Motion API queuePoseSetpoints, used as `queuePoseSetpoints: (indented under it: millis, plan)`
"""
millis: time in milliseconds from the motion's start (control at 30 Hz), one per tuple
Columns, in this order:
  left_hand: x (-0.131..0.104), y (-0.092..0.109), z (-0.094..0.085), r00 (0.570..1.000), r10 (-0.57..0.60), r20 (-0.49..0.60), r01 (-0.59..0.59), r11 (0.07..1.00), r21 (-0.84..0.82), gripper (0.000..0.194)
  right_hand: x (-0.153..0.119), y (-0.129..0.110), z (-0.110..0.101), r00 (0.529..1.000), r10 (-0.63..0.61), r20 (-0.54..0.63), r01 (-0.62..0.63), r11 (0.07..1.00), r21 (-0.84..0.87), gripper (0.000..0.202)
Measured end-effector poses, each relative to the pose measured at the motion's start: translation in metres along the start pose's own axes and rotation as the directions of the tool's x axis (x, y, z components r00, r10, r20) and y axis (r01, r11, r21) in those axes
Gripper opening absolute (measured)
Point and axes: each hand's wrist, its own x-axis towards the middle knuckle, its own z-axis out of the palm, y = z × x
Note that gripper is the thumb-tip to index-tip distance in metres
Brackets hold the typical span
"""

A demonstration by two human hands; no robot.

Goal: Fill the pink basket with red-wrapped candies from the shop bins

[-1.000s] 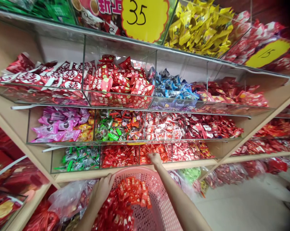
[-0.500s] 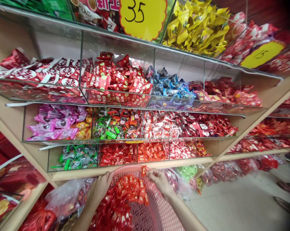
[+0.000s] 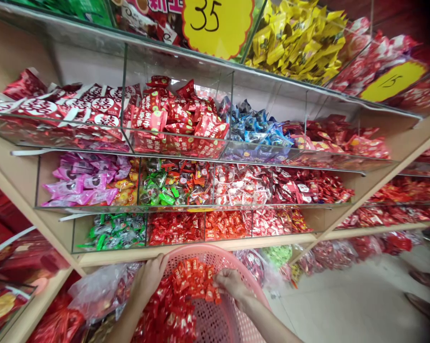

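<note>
Wooden shelves [image 3: 196, 253] with clear compartments of wrapped candy rise behind a pink perforated basket [image 3: 215, 251] partly filled with red-wrapped candies [image 3: 193, 278]. A left hand [image 3: 151, 276] grips the basket's rim, fingers bent together over it. Inside, a right hand [image 3: 232, 284] curls thumb and fingers together at the candies; whether a piece is pinched cannot be told. Handwritten yellow signs [image 3: 218, 26] read 35 and 15.

Wooden shelf [image 3: 111, 256], clear candy bins [image 3: 205, 228]
</note>
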Motion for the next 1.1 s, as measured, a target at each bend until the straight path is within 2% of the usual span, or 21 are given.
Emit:
queuePoseSetpoints:
  millis: [200,400,633,800,1100]
  plan:
    - [-0.001,0.001,-0.002,1.000,0.003,0.001,-0.003,1.000,-0.001,0.049,0.014,0.007,0.006,0.998,-0.062,-0.002,0.062,0.997,-0.050,0.019]
    - [0.000,0.002,-0.003,1.000,-0.008,0.011,0.008,1.000,0.002,0.048,0.026,0.006,0.010,0.997,-0.070,-0.014,0.069,0.994,-0.084,0.017]
    - [0.001,-0.001,0.001,1.000,0.006,-0.010,-0.006,1.000,0.006,0.047,0.027,0.001,0.011,1.000,0.017,-0.002,-0.017,0.999,-0.047,0.018]
    - [0.000,0.002,-0.004,0.999,-0.009,0.036,0.009,1.000,0.016,0.048,0.021,-0.002,0.007,0.997,0.069,0.044,-0.069,0.998,-0.009,0.018]
    - [0.000,0.001,-0.002,1.000,-0.008,0.021,0.007,1.000,0.007,0.049,0.029,0.002,0.007,0.999,0.053,0.009,-0.050,0.974,-0.221,0.032]
